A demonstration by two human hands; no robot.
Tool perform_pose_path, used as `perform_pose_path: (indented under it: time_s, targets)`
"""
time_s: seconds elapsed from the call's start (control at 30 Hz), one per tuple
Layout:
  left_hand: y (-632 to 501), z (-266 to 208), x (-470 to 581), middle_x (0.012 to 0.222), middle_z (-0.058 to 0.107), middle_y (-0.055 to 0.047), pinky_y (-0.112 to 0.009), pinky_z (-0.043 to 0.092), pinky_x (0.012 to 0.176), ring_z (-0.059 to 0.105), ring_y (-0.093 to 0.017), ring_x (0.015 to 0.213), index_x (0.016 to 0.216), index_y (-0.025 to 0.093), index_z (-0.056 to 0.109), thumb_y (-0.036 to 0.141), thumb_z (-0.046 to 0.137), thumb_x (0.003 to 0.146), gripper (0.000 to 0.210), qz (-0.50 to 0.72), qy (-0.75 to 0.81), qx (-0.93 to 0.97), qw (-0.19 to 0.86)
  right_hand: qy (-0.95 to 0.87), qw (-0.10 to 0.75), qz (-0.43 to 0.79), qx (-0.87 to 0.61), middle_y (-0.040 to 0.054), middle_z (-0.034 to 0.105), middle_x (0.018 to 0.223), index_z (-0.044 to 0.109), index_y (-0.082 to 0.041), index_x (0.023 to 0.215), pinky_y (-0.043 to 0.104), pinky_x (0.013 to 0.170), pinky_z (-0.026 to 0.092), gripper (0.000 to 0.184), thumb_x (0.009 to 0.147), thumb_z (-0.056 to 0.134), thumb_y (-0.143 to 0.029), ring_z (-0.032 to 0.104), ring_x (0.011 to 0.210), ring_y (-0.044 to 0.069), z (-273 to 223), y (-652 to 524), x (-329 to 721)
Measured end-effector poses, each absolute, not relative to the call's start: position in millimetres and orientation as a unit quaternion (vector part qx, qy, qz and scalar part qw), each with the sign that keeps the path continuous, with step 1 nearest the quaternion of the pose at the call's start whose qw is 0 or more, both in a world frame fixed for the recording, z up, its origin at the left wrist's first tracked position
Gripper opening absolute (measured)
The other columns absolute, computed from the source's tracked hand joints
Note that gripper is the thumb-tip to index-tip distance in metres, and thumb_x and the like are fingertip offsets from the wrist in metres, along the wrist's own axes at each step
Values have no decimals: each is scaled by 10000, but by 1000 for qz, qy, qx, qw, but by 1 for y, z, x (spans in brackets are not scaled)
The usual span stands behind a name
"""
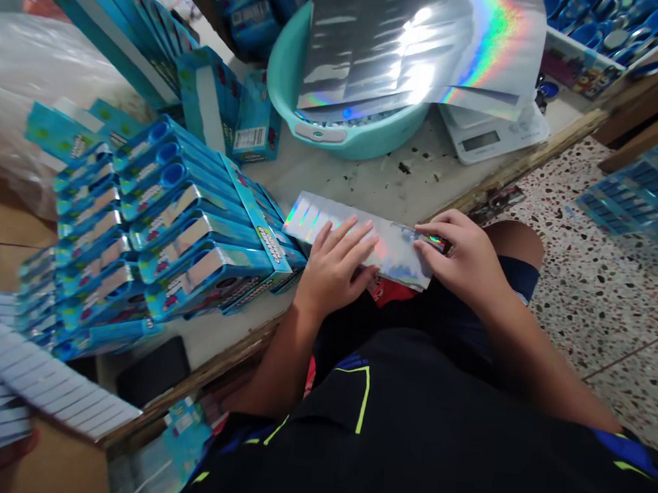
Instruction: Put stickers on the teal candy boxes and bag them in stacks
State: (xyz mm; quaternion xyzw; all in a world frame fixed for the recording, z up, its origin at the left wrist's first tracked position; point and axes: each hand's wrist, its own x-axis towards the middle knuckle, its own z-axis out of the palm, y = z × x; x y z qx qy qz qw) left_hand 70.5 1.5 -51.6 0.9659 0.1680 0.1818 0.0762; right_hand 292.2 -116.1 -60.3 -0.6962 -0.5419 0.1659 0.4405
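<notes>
From the head view, I see the left hand [334, 266] lying flat, fingers slightly spread, on a silver holographic strip [394, 248] at the table's [357, 174] near edge. The right hand [462, 258] curls, thumb and fingers close together, at its right end; what they grip I can't tell. Blue boxes [214, 256] stand stacked left; a turquoise basin [365, 144] sits far.

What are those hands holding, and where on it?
Some shiny silver sheeting: the right hand pinches it at its right end, while the left hand lies across its middle.
</notes>
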Motion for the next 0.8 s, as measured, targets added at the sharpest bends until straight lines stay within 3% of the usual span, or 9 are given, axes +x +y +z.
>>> perform_pose_path:
  time_s: [0.1, 0.2, 0.33, 0.53, 0.8]
  targets:
    - [7, -41, 88, 1561, 554, -126, -571, 233, 1280, 413, -298, 1528, 1524, 227, 487, 396, 522, 1040, 514, 171, 206, 959, 89, -557, 429, 172, -690, 90, 693, 956, 786, -208, 1020, 412, 806, 558, 177, 904, 654, -228, 660, 875, 238, -57, -112, 293]
    - [15, -40, 105, 1494, 619, -111, -614, 244, 1259, 503, -311, 1447, 1472, 242, 555, 346, 529, 1039, 446, 130, 223, 961, 104, -562, 419, 179, -690, 90, 700, 954, 781, -230, 1005, 425, 817, 561, 168, 909, 644, -240, 662, 887, 249, -56, -110, 293]
    - [20, -52, 108, 1428, 669, -116, -579, 335, 1220, 556, -293, 1392, 1378, 224, 639, 304, 548, 1030, 368, 100, 218, 962, 129, -545, 421, 186, -700, 88, 691, 940, 772, -220, 980, 408, 797, 554, 150, 906, 643, -237, 665, 883, 247, -62, -109, 291]
    - [19, -62, 101, 1467, 636, -152, -577, 346, 1225, 499, -303, 1466, 1406, 178, 615, 306, 536, 1036, 399, 108, 213, 962, 132, -497, 443, 237, -707, 50, 659, 854, 758, -197, 904, 340, 689, 510, 96, 831, 695, -199, 622, 737, 190, -69, -103, 292]
    - [20, -63, 102, 1405, 671, -157, -563, 355, 1223, 543, -305, 1421, 1341, 167, 631, 319, 556, 1026, 357, 124, 218, 957, 146, -503, 446, 242, -699, 45, 681, 854, 768, -217, 907, 346, 704, 506, 92, 842, 702, -223, 621, 747, 193, -70, -103, 296]
